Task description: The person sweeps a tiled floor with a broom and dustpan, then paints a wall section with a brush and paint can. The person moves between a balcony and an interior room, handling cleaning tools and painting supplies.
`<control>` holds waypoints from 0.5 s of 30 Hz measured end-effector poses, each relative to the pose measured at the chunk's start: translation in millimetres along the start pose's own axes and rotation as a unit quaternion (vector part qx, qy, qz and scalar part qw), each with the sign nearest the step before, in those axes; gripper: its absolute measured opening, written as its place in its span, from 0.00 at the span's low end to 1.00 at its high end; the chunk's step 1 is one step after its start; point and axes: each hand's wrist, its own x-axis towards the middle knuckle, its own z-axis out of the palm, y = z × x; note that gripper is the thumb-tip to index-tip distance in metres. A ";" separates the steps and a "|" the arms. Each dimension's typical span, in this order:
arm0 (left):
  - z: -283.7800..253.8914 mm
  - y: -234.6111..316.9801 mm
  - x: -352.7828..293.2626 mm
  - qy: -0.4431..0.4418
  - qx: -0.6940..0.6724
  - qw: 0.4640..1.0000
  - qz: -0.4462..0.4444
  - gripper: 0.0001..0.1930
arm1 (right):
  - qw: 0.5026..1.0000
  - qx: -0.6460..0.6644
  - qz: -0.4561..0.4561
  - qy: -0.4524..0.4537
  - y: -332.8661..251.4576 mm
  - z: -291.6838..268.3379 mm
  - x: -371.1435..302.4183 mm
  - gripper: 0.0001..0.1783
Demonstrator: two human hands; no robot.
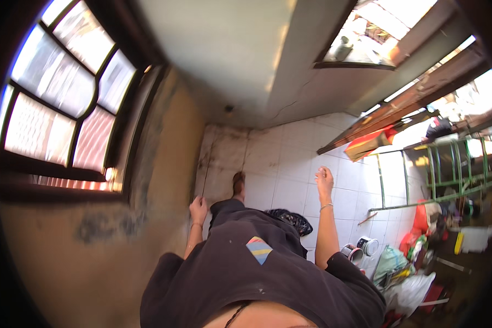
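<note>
My left hand hangs beside my body, close to the yellowish wall. Its fingers are curled in, and nothing shows in them. My right hand is held out over the white tiled floor, with a thin bracelet on the wrist. Those fingers are loosely closed too, with no object visible between them. One foot is forward on the tiles. Partly behind my dark shirt lies a black plastic bag.
A barred window is at left. Two paint cans stand at right, near a green metal frame and heaped bags. A brown wooden door edge stands beyond my right hand. The far floor corner has dark stains.
</note>
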 end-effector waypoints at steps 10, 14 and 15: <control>25.6 24.4 115.8 -0.132 0.123 0.978 -0.100 0.15 | 0.969 0.132 -0.166 0.124 -202.0 35.7 220.5 0.44; 40.3 41.8 142.7 -0.102 0.077 0.983 -0.133 0.17 | 0.959 0.025 -0.203 0.197 -248.9 28.0 348.0 0.57; 46.8 56.4 142.7 -0.092 0.038 0.980 -0.171 0.17 | 0.956 0.011 -0.214 0.202 -249.7 22.9 383.9 0.58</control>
